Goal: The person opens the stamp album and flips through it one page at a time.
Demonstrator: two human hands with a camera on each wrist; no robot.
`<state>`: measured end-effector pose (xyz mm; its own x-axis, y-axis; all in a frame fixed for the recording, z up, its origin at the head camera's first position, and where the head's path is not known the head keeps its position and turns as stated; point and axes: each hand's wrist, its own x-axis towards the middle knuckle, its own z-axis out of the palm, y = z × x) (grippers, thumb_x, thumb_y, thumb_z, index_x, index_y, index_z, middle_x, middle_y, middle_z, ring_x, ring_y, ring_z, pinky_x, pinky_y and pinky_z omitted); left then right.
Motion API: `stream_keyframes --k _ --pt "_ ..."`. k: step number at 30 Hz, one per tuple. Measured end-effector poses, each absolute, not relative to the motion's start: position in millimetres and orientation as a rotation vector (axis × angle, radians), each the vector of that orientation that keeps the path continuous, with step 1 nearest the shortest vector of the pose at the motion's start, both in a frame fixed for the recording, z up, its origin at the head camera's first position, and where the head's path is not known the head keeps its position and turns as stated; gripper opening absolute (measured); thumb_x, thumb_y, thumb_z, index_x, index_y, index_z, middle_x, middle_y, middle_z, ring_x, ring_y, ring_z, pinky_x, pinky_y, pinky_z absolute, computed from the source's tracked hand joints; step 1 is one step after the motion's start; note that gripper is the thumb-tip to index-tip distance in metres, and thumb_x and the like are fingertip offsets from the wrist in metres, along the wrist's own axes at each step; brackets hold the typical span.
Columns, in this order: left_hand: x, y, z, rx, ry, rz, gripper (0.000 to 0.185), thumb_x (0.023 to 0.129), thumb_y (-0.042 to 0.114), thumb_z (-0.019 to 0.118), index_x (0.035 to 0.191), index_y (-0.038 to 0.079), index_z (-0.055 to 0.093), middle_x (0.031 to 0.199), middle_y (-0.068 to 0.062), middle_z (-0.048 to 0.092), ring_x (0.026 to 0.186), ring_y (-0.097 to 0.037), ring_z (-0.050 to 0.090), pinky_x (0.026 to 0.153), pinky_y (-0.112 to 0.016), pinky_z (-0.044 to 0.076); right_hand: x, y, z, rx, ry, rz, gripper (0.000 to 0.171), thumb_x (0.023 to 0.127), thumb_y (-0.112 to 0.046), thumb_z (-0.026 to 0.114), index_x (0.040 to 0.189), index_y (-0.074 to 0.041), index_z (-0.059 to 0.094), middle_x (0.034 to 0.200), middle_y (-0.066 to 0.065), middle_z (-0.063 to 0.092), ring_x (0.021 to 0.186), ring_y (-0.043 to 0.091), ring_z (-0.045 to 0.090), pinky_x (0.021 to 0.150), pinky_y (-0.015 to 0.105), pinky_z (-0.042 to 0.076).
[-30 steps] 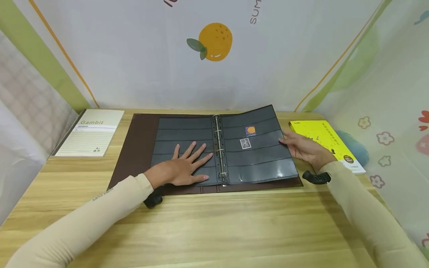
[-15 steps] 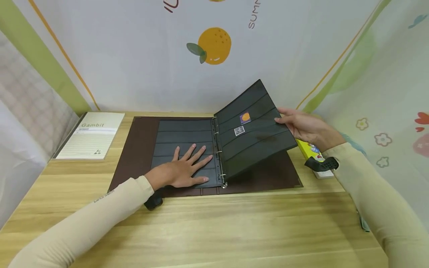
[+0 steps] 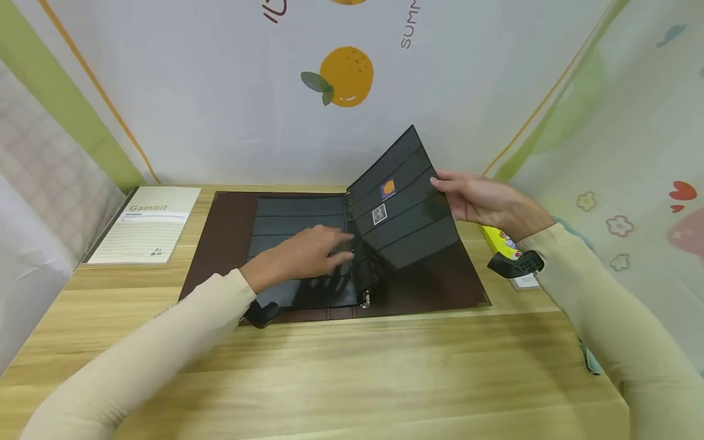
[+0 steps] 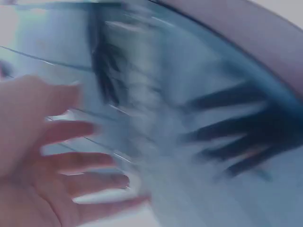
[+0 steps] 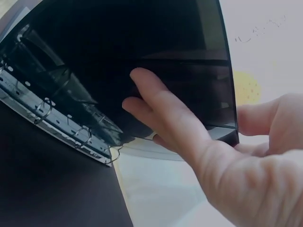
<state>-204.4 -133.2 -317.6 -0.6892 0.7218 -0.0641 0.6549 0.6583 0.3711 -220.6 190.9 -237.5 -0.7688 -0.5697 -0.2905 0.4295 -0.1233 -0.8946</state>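
Note:
A brown ring binder (image 3: 219,235) lies spread on the table, with black pocket sheets on its metal rings (image 5: 80,137). My right hand (image 3: 484,201) pinches the outer edge of the raised right-hand black sheets (image 3: 409,226), thumb in front and fingers behind. The raised front shows a purple stamp with an orange disc (image 3: 388,189) and a grey, white-edged stamp (image 3: 379,214). My left hand (image 3: 302,253) is over the left black sheet (image 3: 299,206), fingers extended toward the rings. It holds nothing; the left wrist view is blurred, and I cannot tell whether it touches a sheet.
A cream notebook (image 3: 147,229) marked Gambit lies at the table's left. Partly behind my right wrist is a yellow book (image 3: 495,239). A patterned white curtain (image 3: 231,122) closes off the back, and the wooden table (image 3: 341,373) stretches in front of the binder.
The right-hand sheets have swung up and leftward in my right hand, baring the brown back cover. My left hand, earlier spread flat on the left sheet, has lifted and shifted toward the rings.

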Motion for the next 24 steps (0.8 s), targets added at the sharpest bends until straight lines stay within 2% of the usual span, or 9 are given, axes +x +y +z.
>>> stream_keyframes --k 1,3,4,8,10,12,16,20,24 --pt "-200.8 -124.0 -304.7 1.117 2.691 0.618 0.054 0.106 0.039 0.052 0.149 0.006 0.051 0.097 -0.018 0.076 0.063 -0.023 0.068 0.081 -0.040 0.057 -220.5 189.0 -235.5 -0.164 1.502 -1.943 0.070 0.110 -0.016 0.038 0.164 -0.018 -0.007 0.128 0.003 0.068 0.111 0.018 0.072 0.090 0.037 0.061" --pt "-191.8 -103.5 -277.5 1.058 2.689 0.875 0.058 0.106 0.043 0.050 0.152 0.008 0.046 0.072 -0.013 0.070 0.049 -0.021 0.055 0.073 -0.039 0.054 -219.8 185.2 -231.6 -0.161 1.526 -1.929 0.070 0.110 -0.017 0.038 0.164 -0.017 -0.006 0.126 0.003 0.068 0.106 0.017 0.073 0.086 0.036 0.062" --pt "-187.0 -93.4 -264.3 1.014 2.686 0.962 0.061 0.105 0.048 0.049 0.152 0.009 0.046 0.073 -0.012 0.070 0.058 -0.022 0.061 0.075 -0.038 0.054 -219.1 183.2 -229.7 -0.145 1.549 -1.922 0.071 0.110 -0.018 0.039 0.164 -0.018 -0.007 0.118 0.001 0.069 0.099 0.014 0.074 0.081 0.033 0.062" --pt "-172.6 -58.5 -223.8 0.879 2.693 1.039 0.069 0.102 0.058 0.048 0.149 0.008 0.050 0.126 -0.011 0.071 0.104 -0.021 0.069 0.089 -0.038 0.056 -214.9 177.3 -223.2 -0.089 1.644 -1.884 0.078 0.109 -0.022 0.042 0.163 -0.019 -0.015 0.087 -0.002 0.062 0.068 0.008 0.065 0.063 0.024 0.058" --pt "-169.9 -47.0 -213.0 0.848 2.699 0.982 0.065 0.101 0.059 0.050 0.132 0.005 0.064 0.123 -0.010 0.070 0.098 -0.017 0.070 0.082 -0.030 0.057 -212.8 174.6 -220.2 -0.073 1.690 -1.858 0.079 0.109 -0.024 0.043 0.162 -0.021 -0.015 0.071 -0.004 0.053 0.055 0.007 0.053 0.057 0.021 0.053" --pt "-169.3 -39.4 -206.5 0.835 2.698 0.944 0.055 0.100 0.056 0.053 0.103 0.003 0.070 0.087 -0.006 0.069 0.064 -0.013 0.061 0.058 -0.025 0.049 -211.7 172.2 -217.4 -0.088 1.689 -1.843 0.078 0.109 -0.025 0.043 0.163 -0.022 -0.013 0.072 -0.003 0.054 0.056 0.006 0.052 0.059 0.020 0.053" --pt "-172.9 -34.0 -199.1 0.840 2.665 0.941 0.046 0.101 0.038 0.057 0.064 0.012 0.049 0.050 0.003 0.039 0.045 -0.016 0.054 0.042 -0.022 0.035 -210.2 167.4 -211.8 -0.150 1.687 -1.806 0.076 0.109 -0.026 0.041 0.163 -0.023 -0.013 0.114 -0.001 0.065 0.082 0.006 0.071 0.077 0.026 0.061" --pt "-175.5 -37.0 -193.5 0.792 2.623 0.998 0.038 0.098 0.022 0.055 0.062 0.012 0.048 0.047 0.003 0.039 0.055 -0.024 0.069 0.045 -0.026 0.049 -210.5 164.0 -212.3 -0.227 1.664 -1.788 0.072 0.110 -0.026 0.040 0.164 -0.019 -0.008 0.151 0.006 0.047 0.109 0.014 0.071 0.092 0.038 0.060" --pt "-178.1 -47.5 -188.5 0.736 2.671 0.993 0.030 0.099 0.016 0.054 0.070 0.008 0.055 0.053 0.001 0.042 0.046 -0.020 0.056 0.046 -0.025 0.045 -210.4 164.1 -217.3 -0.270 1.675 -1.774 0.070 0.110 -0.031 0.040 0.165 -0.021 -0.002 0.168 0.014 0.024 0.128 0.027 0.062 0.101 0.043 0.056"
